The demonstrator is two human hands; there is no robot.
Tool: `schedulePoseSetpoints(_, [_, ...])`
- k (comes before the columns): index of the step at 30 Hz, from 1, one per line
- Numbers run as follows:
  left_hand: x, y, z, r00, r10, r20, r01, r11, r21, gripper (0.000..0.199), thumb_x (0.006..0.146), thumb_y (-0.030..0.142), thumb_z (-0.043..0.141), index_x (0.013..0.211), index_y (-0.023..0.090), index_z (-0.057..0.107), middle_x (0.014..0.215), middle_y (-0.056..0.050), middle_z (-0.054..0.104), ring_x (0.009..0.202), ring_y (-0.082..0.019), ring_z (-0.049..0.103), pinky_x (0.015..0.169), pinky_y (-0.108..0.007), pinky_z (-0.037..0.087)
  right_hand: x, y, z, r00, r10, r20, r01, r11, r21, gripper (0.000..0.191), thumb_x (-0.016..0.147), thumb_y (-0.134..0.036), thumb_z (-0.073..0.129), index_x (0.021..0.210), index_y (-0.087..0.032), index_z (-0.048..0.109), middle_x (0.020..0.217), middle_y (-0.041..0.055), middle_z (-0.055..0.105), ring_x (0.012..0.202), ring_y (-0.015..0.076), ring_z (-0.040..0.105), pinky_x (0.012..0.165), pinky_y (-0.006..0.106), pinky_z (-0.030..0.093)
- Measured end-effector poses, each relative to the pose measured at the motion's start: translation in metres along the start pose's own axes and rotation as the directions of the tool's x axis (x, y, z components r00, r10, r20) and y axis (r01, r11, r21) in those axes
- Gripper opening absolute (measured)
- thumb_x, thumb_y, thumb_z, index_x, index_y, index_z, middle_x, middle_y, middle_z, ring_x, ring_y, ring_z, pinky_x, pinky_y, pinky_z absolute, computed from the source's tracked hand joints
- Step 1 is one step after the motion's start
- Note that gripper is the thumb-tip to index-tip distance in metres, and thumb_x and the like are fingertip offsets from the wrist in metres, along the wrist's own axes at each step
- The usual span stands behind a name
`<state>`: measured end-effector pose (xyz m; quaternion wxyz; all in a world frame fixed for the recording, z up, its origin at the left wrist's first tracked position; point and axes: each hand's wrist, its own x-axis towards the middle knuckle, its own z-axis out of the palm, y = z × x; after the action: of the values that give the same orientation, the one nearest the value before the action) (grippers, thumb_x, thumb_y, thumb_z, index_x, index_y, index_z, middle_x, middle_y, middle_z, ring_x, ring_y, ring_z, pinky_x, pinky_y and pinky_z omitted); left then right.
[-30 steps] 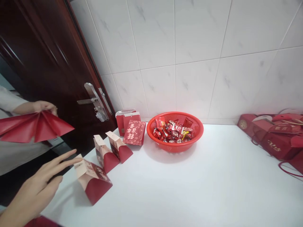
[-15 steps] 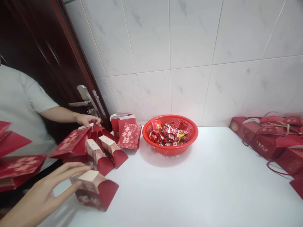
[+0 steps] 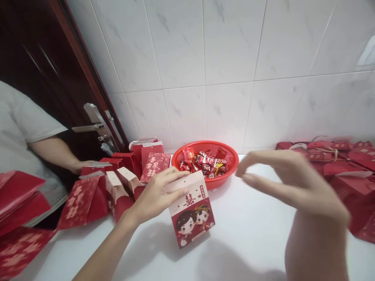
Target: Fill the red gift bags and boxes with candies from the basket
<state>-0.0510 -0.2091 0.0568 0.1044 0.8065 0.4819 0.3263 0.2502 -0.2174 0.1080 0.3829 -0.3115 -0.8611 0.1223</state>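
Observation:
My left hand [image 3: 159,193] grips the top of a red and cream paper box [image 3: 193,218] printed with two cartoon figures, tilted in front of the basket. My right hand [image 3: 281,181] is raised at the right, thumb and fingers apart, with nothing between them. Behind the box stands a red plastic basket [image 3: 234,166] holding wrapped candies [image 3: 209,162]. Left of my left hand, other red and cream boxes [image 3: 117,191] stand on the white table [image 3: 249,234].
A person in a white shirt [image 3: 27,117] stands at the left, an arm reaching behind red boxes [image 3: 84,201]. More red boxes [image 3: 17,199] are at the left edge. Red boxes with cords [image 3: 351,183] crowd the right. A tiled wall [image 3: 187,50] rises behind.
My left hand has carried the box rightward to the front of the basket, turning its printed face toward me. My right hand has come into view. The person's hand is now partly hidden behind boxes.

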Motion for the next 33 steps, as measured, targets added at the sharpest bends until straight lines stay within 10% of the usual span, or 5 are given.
schedulePoseSetpoints(9, [0.007,0.024,0.031,0.994,-0.101,-0.032,0.104,0.991,0.086,0.011,0.086,0.024,0.049,0.075,0.022,0.051,0.078,-0.001,0.061,0.070,-0.018,0.058,0.064,-0.031,0.046,0.035,0.008,0.054,0.854,0.165,0.493,-0.130,0.986,-0.105,0.025,0.090,-0.042,0.064,0.086,-0.018,0.059,0.073,0.0013,0.064,0.064,0.0143,0.056,0.057,0.025,0.037])
schedulePoseSetpoints(20, [-0.010,0.024,0.031,0.968,-0.176,0.178,0.185,0.982,-0.037,0.040,0.099,0.041,0.030,0.085,0.027,0.065,0.092,-0.004,0.069,0.091,-0.023,0.064,0.076,-0.033,0.052,0.043,0.007,0.088,0.818,0.198,0.540,-0.130,0.978,-0.163,0.062,0.074,-0.077,0.064,0.086,-0.018,0.049,0.070,0.0006,0.056,0.058,0.0153,0.048,0.052,0.025,0.031])
schedulePoseSetpoints(33, [0.000,0.026,0.033,0.954,-0.142,0.266,0.162,0.985,-0.054,0.031,0.098,0.042,0.040,0.090,0.027,0.066,0.088,-0.003,0.072,0.081,-0.023,0.065,0.070,-0.031,0.051,0.052,0.031,0.084,0.814,0.059,0.578,-0.080,0.997,0.011,0.010,0.088,-0.008,0.052,0.087,-0.017,0.057,0.070,-0.0023,0.057,0.058,0.0094,0.044,0.052,0.023,0.030])
